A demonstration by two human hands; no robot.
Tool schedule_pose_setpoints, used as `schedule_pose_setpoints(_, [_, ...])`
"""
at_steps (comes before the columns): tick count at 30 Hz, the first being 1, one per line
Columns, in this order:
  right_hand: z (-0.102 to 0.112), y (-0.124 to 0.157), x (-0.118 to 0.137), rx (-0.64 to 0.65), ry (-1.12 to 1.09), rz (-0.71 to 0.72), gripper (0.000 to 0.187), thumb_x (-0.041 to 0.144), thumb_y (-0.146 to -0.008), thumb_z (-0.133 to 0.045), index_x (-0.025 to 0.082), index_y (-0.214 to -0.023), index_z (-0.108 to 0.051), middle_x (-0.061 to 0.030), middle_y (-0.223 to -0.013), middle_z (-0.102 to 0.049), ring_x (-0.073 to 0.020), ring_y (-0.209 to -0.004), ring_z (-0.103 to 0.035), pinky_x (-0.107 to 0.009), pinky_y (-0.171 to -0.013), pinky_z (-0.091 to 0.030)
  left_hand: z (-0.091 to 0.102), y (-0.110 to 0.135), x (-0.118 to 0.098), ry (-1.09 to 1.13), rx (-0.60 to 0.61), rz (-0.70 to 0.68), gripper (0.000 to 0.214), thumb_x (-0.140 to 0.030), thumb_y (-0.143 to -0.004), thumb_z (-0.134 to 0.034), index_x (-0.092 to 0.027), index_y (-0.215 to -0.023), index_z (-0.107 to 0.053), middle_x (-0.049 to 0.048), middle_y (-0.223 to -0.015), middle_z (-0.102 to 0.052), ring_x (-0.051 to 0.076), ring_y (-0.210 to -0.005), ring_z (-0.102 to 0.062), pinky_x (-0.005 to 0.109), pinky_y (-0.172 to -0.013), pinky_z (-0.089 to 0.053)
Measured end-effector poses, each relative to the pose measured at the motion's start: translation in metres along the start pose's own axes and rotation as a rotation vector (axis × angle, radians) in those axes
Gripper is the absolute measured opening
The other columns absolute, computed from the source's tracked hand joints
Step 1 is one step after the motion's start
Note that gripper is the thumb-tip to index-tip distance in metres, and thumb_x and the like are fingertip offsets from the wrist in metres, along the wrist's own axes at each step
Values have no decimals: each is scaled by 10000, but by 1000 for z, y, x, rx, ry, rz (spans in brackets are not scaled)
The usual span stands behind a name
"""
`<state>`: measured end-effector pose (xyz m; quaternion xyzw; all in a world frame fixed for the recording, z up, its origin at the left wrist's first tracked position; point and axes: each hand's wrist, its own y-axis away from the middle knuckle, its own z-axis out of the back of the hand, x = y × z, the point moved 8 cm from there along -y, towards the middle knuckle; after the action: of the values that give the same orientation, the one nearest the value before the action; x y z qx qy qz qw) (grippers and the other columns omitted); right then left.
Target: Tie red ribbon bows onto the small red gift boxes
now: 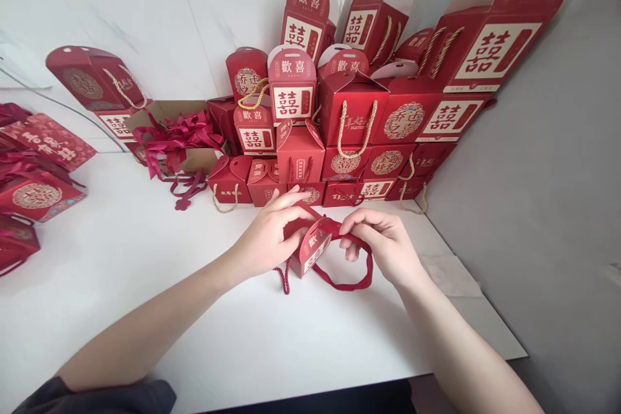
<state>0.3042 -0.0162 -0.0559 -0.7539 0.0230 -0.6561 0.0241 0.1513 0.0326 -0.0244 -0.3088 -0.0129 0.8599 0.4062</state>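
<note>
A small red gift box (310, 251) with a white label sits on the white table (145, 272) between my hands. My left hand (266, 233) is wrapped round the box's left side, fingers closed on its top flap. My right hand (383, 242) pinches a dark red ribbon (349, 281) at the box's top; the ribbon loops down onto the table in front of the box. A short tail of ribbon hangs at the box's lower left.
Several finished red gift boxes (349, 103) with rope handles are stacked against the back wall. A cardboard box of red ribbons (174, 136) stands left of them. Flat red boxes (39, 194) lie at the left edge. A grey wall (543, 207) borders the table's right side.
</note>
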Motion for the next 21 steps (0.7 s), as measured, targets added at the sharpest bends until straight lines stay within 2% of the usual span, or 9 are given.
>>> schedule_pose_setpoints(7, [-1, 0, -5, 0, 34, -54, 139, 208, -816, -556, 166, -736, -662, 1, -609, -666, -101, -476, -611, -217, -492, -519, 1, 3, -3, 47, -4, 18, 223, -238, -902, -544, -251, -1080, -678, 56, -1471, -474, 244, -1392, -418, 461, -1119, -422])
schedule_pose_setpoints(15, [-13, 5, -14, 58, 88, -171, 139, 213, -808, -536, 163, -746, -650, -17, -641, -690, -144, -540, -687, -230, -530, -563, 4, 3, -6, -60, -66, -26, 239, -314, -848, -638, -261, -1075, -692, 61, -1429, -516, 286, -1349, -455, 505, -1110, -409])
schedule_pose_setpoints(21, [-6, 8, -9, -57, 206, -111, 173, 183, -806, -499, 161, -756, -663, -13, -670, -672, -154, -579, -710, -228, -558, -582, 7, 3, -8, -125, -103, -70, 223, -293, -857, -630, -262, -1069, -690, 52, -1405, -530, 271, -1340, -458, 504, -1130, -381])
